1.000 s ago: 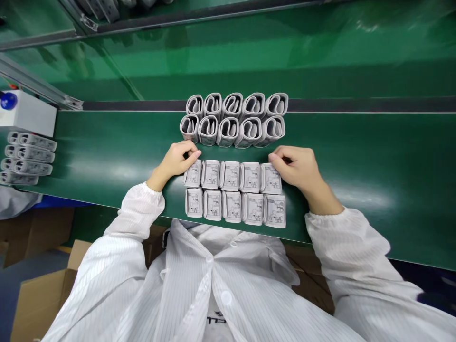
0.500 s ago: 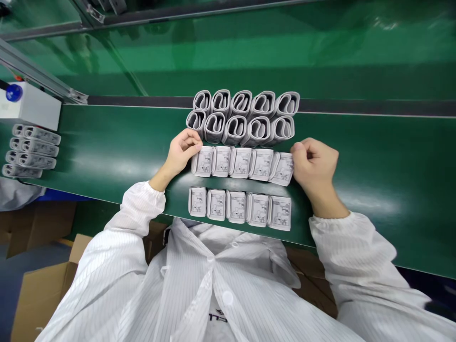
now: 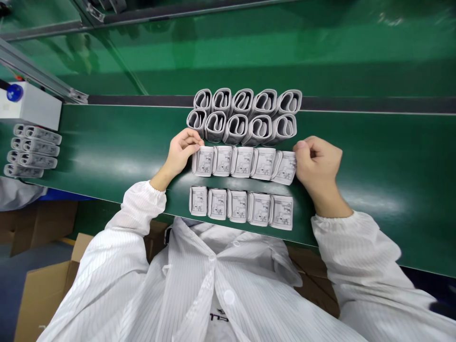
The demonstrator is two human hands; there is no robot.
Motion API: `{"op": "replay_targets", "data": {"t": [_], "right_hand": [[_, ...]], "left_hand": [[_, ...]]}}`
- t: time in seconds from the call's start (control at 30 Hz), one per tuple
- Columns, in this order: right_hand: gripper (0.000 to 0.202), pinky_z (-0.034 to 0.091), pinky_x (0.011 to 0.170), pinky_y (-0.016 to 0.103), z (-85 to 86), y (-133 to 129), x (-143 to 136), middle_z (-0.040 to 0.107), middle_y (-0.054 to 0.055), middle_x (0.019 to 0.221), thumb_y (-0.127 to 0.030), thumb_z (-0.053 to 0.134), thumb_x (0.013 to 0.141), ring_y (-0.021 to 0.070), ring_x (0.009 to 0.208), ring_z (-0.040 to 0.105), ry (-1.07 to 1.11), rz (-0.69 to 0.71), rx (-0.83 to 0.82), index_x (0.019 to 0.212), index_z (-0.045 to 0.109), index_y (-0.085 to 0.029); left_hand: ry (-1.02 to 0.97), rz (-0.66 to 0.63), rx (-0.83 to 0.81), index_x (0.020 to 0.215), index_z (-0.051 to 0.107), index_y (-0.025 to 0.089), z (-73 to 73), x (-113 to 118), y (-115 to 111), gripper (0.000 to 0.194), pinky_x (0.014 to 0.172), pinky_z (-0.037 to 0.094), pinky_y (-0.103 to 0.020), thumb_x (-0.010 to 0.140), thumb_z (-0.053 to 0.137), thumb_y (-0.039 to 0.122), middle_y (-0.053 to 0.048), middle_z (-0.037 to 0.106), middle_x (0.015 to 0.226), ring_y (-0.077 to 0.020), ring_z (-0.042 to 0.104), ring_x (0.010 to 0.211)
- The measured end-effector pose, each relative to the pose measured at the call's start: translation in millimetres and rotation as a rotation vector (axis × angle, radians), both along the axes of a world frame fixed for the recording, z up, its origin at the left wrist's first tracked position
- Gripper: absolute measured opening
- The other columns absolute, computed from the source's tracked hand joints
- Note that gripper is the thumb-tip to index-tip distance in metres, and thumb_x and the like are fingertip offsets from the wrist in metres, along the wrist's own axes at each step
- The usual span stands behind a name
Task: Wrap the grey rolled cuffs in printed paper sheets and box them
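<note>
Several folded printed papers lie in a row (image 3: 242, 162) on the green table (image 3: 142, 142). My left hand (image 3: 184, 148) pinches the upper corner of the row's left-end folded paper. At the other end, my right hand (image 3: 317, 161) is closed with thumb and finger against the right-end folded paper (image 3: 286, 167). Nearer my body lies a second row of folded papers (image 3: 238, 207), touched by neither hand. Beyond my hands, rolled papers (image 3: 235, 129) stand on end in two rows, their coiled ends facing up.
At the far left a white box (image 3: 35, 107) stands behind stacked folded papers (image 3: 39, 147). A metal frame bar (image 3: 39, 71) rises there. Cardboard boxes (image 3: 44, 294) are below the table's near edge. A dark strip (image 3: 142, 101) runs along the back.
My right hand has shifted slightly to the right, and the right end of the held row appears slightly further right. My left hand has barely moved.
</note>
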State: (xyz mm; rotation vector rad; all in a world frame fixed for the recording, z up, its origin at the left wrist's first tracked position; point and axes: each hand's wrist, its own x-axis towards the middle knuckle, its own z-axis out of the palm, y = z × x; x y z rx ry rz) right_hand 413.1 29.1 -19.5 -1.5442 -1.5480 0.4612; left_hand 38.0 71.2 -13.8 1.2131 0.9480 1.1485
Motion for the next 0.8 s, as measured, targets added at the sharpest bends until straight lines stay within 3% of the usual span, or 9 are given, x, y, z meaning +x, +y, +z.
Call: {"op": "replay_targets", "data": {"t": [0.27,0.57,0.8], "right_hand": [[0.032,0.034,0.06,0.037,-1.0,-0.4,0.5,0.054,0.0,0.062,-0.031,0.064,0.094,0.0165,0.057,0.045,-0.001,0.006,0.039,0.065,0.05,-0.027],[0.032,0.034,0.059,0.036,-1.6,0.4,0.4,0.053,0.0,0.06,-0.034,0.062,0.091,0.0155,0.057,0.046,0.013,-0.004,0.043,0.062,0.05,-0.027],[0.035,0.034,0.059,0.039,-4.1,0.7,1.9,0.052,0.0,0.062,-0.035,0.063,0.096,0.0167,0.058,0.046,-0.002,0.008,0.037,0.065,0.049,-0.028]], "left_hand": [[-0.007,0.01,0.045,0.092,0.064,0.025,0.1,0.6,-0.5,0.035,0.069,0.057,-0.029,0.081,0.093,0.041,0.001,0.072,0.082,-0.0139,0.07,0.074],[0.037,0.017,0.085,0.093,0.062,0.026,-0.7,-0.3,-0.5,0.053,0.066,0.058,-0.03,0.08,0.098,0.062,0.002,0.072,0.083,-0.0143,0.071,0.073],[0.06,0.038,0.071,0.091,0.062,0.025,-0.4,-0.3,0.5,0.049,0.07,0.058,-0.031,0.081,0.097,0.058,0.001,0.071,0.083,-0.0144,0.07,0.075]]}}
